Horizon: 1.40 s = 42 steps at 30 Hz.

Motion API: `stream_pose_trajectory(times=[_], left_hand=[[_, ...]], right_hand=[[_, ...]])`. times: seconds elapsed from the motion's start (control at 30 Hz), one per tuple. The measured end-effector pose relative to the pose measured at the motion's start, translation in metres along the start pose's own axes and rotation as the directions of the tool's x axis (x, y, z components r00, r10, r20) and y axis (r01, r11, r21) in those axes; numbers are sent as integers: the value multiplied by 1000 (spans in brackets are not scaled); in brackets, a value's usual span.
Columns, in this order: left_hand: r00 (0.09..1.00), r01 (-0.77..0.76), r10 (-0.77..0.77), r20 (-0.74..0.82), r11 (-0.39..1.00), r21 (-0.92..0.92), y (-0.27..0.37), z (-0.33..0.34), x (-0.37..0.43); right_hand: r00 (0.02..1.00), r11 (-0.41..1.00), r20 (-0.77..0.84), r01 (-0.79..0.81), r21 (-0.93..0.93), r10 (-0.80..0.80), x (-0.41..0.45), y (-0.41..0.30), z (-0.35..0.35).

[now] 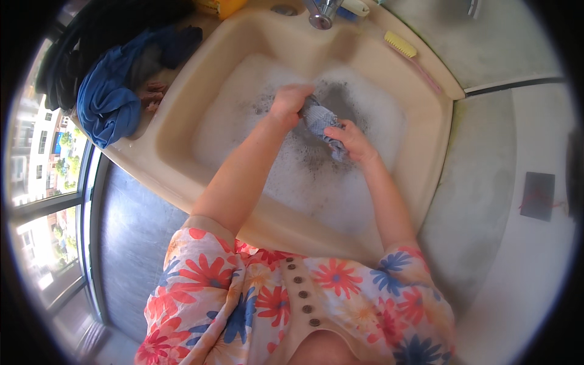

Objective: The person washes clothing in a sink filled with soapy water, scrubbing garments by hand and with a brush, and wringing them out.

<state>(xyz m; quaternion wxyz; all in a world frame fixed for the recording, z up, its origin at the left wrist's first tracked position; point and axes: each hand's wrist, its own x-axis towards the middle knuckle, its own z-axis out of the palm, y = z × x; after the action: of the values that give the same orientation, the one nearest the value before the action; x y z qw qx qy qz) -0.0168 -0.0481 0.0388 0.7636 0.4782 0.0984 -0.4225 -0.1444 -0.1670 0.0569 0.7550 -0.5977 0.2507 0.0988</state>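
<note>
A bunched, wet grey-blue patterned cloth (320, 119) stretches between my hands over the sudsy water (315, 182) of a beige sink basin (178, 105). My left hand (291, 104) grips its upper left end, with the fingertips partly hidden. Around the lower right end my right hand (352, 140) is closed, thumb on top of the fabric. Grey water shows through the foam behind and beneath the cloth.
A chrome faucet (321, 16) overhangs the basin's far edge. On the right rim lies a yellow-bristled brush (401, 44) with a pink handle. Blue fabric (107, 100), dark clothes (68, 59) and a small pinkish cloth (153, 95) lie on the left ledge, near a window.
</note>
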Motion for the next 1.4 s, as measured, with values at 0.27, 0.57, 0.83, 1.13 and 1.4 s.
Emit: stream_pose_trajectory(times=[0.27,0.57,0.83,1.13,1.4], left_hand=[[993,99,-94,-73,993,71,-12,2,0],[954,229,-235,-188,972,-54,-6,44,-21],[967,168,-138,-214,977,132,-19,38,-12],[980,121,-132,-149,989,-79,-29,15,6],[998,17,28,-64,792,610,-18,-30,11]], right_hand=[[936,932,-155,277,-235,-317,36,-29,17],[712,596,-415,7,-803,-567,60,-19,36],[619,543,-400,51,-838,-676,64,-4,35],[598,571,-323,283,-771,-733,64,24,30],[654,731,-578,-55,-680,-489,68,76,-18]])
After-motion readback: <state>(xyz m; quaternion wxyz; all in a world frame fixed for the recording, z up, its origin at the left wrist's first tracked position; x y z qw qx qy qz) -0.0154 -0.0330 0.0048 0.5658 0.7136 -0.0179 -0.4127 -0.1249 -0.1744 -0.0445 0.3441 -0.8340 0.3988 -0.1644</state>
